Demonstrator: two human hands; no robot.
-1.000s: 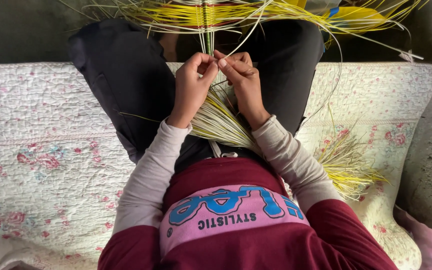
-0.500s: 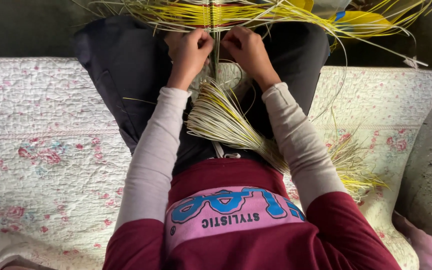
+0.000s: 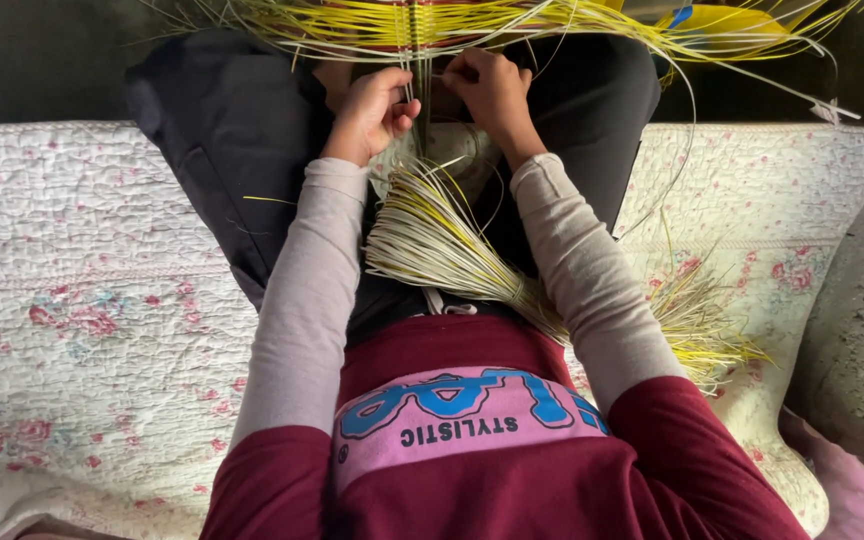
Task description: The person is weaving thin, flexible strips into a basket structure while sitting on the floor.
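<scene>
Both hands pinch thin yellow strips at the weave's edge: the left hand (image 3: 370, 112) and right hand (image 3: 487, 92) close together for control. Below their grip, a spare bundle (image 3: 442, 250) rests across the lap.

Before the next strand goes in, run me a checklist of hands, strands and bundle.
1. Left hand pinching strands at the weave: ok.
2. Right hand on the same spot, fingers closed: ok.
3. Which single strand each hand holds: cannot tell, fingers hide it.
4. Spare bundle in the lap between the forearms, tied at one end: ok.
5. Loose strands spilled on the quilt to the right side, untidy: not ok.
</scene>
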